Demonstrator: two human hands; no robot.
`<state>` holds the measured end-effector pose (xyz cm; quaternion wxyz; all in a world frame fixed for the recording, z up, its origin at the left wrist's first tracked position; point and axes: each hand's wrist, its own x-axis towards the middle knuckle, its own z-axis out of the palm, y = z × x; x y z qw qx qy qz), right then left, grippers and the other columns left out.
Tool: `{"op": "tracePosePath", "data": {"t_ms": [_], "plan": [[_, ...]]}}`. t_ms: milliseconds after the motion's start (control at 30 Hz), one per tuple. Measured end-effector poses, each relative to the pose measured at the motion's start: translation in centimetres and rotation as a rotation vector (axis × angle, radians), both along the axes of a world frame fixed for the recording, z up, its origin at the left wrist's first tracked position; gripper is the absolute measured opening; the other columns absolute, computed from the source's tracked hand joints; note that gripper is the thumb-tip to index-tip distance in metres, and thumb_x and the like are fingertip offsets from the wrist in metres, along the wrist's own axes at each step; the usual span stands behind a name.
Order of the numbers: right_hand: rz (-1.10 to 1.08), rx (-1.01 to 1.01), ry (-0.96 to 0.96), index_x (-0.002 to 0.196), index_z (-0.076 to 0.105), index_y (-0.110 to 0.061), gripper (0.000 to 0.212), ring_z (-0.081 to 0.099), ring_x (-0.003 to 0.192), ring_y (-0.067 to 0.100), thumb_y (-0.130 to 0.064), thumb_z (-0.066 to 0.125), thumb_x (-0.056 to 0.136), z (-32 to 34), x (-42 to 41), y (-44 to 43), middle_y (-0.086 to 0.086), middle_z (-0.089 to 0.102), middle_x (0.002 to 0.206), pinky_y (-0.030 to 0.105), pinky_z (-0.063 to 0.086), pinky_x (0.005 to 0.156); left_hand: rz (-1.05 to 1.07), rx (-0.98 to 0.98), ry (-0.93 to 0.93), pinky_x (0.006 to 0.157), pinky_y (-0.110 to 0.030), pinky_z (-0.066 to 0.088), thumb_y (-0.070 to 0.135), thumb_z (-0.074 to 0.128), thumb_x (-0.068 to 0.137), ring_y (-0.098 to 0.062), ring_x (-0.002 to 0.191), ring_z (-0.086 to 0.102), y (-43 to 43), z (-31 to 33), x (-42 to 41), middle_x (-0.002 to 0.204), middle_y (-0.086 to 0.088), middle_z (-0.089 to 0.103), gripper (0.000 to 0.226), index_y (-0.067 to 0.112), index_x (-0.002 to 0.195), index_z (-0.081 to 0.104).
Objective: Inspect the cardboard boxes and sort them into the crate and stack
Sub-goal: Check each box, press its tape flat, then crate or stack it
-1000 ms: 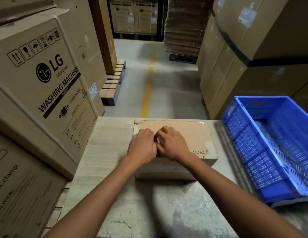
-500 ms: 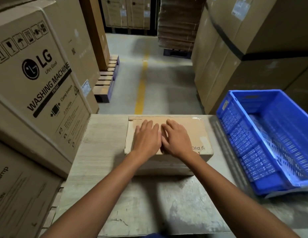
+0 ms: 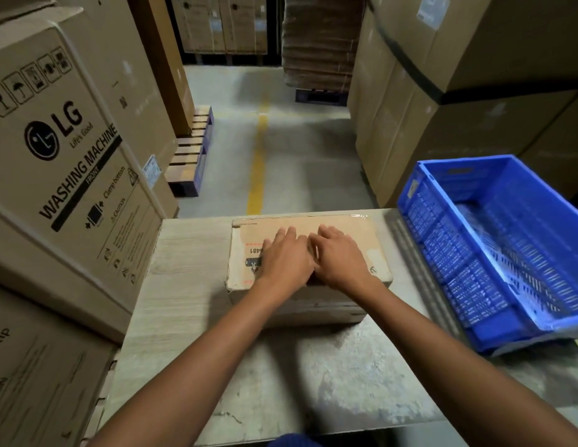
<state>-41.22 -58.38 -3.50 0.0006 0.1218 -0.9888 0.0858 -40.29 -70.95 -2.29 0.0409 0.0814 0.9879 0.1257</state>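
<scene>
Resting flat, the left hand (image 3: pixel 286 259) and the right hand (image 3: pixel 340 259) lie side by side on the top face of a cardboard box (image 3: pixel 371 240). Their palms are down and their fingers straight, held loosely together and pointing away from the person. Neither hand curls round anything, and their inner edges nearly meet over the middle of the lid. The left hand covers part of a printed number and a small black mark on the box's left half, and a pale patch shows just past the right hand. Clear tape glints along the box's far edge. The box sits on the worktop (image 3: pixel 184 285) close to its far edge and a little toward the right, with pale wood grain to its left and scuffed grey surface in front. At the worktop's right edge stands a blue plastic crate (image 3: pixel 458 279) with slotted walls, near the box but not touching it. Against the left edge rises a large carton (image 3: pixel 71 156) printed LG Washing Machine, stacked on another carton (image 3: pixel 39 366). Beyond the far edge a yellow line (image 3: pixel 257 162) runs down the concrete floor. It passes between a wooden pallet (image 3: pixel 190 156) on the left and tall brown cartons (image 3: pixel 442 108) on the right, toward a pile of flattened cardboard (image 3: pixel 316 43).
</scene>
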Motion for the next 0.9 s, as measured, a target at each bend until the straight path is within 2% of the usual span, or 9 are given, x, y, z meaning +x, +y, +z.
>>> {"op": "tracePosePath", "data": {"t_ms": [67, 167, 233, 400, 500, 600, 733, 800, 900], "plan": [[-0.056, -0.015, 0.104, 0.087, 0.070, -0.016, 0.026, 0.057, 0.092, 0.026, -0.032, 0.050, 0.093, 0.1, 1.2, 0.0, 0.002, 0.062, 0.092, 0.039, 0.047, 0.075, -0.042, 0.046, 0.137, 0.100, -0.046, 0.042, 0.018, 0.046, 0.095, -0.033, 0.124, 0.049, 0.0, -0.3, 1.0, 0.132, -0.013, 0.058, 0.029, 0.009, 0.114, 0.065], [-0.090, -0.053, 0.199, 0.081, 0.073, -0.015, 0.025, 0.056, 0.085, 0.025, -0.028, 0.055, 0.092, -1.0, 3.1, 0.4, 0.002, 0.067, 0.094, 0.037, 0.046, 0.067, -0.071, 0.106, 0.333, 0.069, -0.042, 0.048, 0.019, 0.046, 0.087, -0.030, 0.088, 0.057, -0.3, -1.6, 2.8, 0.089, -0.009, 0.064, 0.025, 0.009, 0.083, 0.069], [-0.045, -0.118, 0.287, 0.081, 0.070, -0.013, 0.024, 0.058, 0.085, 0.027, -0.026, 0.053, 0.091, -2.4, 4.2, 0.6, 0.003, 0.068, 0.091, 0.037, 0.048, 0.069, -0.088, 0.113, 0.388, 0.066, -0.040, 0.048, 0.023, 0.040, 0.086, -0.028, 0.079, 0.057, -0.3, -2.8, 3.8, 0.080, -0.007, 0.062, 0.032, 0.011, 0.074, 0.067], [-0.007, -0.214, 0.328, 0.097, 0.072, -0.009, 0.033, 0.064, 0.101, 0.030, -0.028, 0.045, 0.095, -3.5, 4.5, 1.0, 0.008, 0.072, 0.108, 0.042, 0.054, 0.086, -0.072, 0.066, 0.403, 0.063, -0.039, 0.048, 0.025, 0.041, 0.083, -0.029, 0.077, 0.057, 0.3, -2.8, 3.8, 0.079, -0.007, 0.061, 0.032, 0.012, 0.071, 0.067], [0.000, -0.218, 0.371, 0.092, 0.075, -0.012, 0.035, 0.066, 0.099, 0.031, -0.031, 0.046, 0.090, -2.8, 5.5, 2.1, 0.009, 0.073, 0.104, 0.043, 0.056, 0.081, -0.161, 0.124, 0.401, 0.065, -0.041, 0.050, 0.018, 0.054, 0.080, -0.030, 0.083, 0.055, 0.7, -2.8, 4.0, 0.086, -0.008, 0.059, 0.016, 0.011, 0.078, 0.068], [-0.159, -0.229, 0.386, 0.087, 0.075, -0.017, 0.029, 0.066, 0.099, 0.029, -0.032, 0.050, 0.084, -2.6, 6.2, 3.5, 0.005, 0.071, 0.107, 0.042, 0.050, 0.078, -0.266, 0.194, 0.408, 0.078, -0.043, 0.053, 0.020, 0.048, 0.083, -0.033, 0.098, 0.059, 2.1, -3.3, 4.6, 0.103, -0.011, 0.065, 0.026, 0.010, 0.094, 0.070], [-0.187, -0.230, 0.438, 0.103, 0.074, -0.016, 0.033, 0.064, 0.113, 0.024, -0.031, 0.048, 0.089, -4.1, 6.7, 5.1, 0.006, 0.069, 0.119, 0.042, 0.048, 0.091, -0.218, 0.149, 0.320, 0.099, -0.045, 0.049, 0.025, 0.040, 0.088, -0.033, 0.118, 0.060, 4.5, -4.1, 4.7, 0.123, -0.012, 0.067, 0.043, 0.009, 0.113, 0.070], [-0.187, -0.224, 0.441, 0.101, 0.073, -0.016, 0.031, 0.064, 0.110, 0.025, -0.030, 0.048, 0.090, -4.2, 6.6, 5.1, 0.006, 0.070, 0.116, 0.041, 0.048, 0.089, -0.205, 0.146, 0.325, 0.093, -0.043, 0.051, 0.024, 0.042, 0.087, -0.031, 0.109, 0.063, 4.8, -4.1, 4.4, 0.115, -0.010, 0.069, 0.037, 0.011, 0.107, 0.071], [-0.221, -0.099, 0.372, 0.084, 0.062, -0.018, 0.015, 0.058, 0.084, 0.028, -0.030, 0.054, 0.085, -3.1, 5.3, 4.8, 0.002, 0.063, 0.091, 0.037, 0.038, 0.066, -0.247, 0.110, 0.330, 0.074, -0.041, 0.047, 0.018, 0.050, 0.083, -0.029, 0.092, 0.059, 4.5, -2.9, 2.8, 0.096, -0.006, 0.065, 0.018, 0.015, 0.091, 0.066]]}}
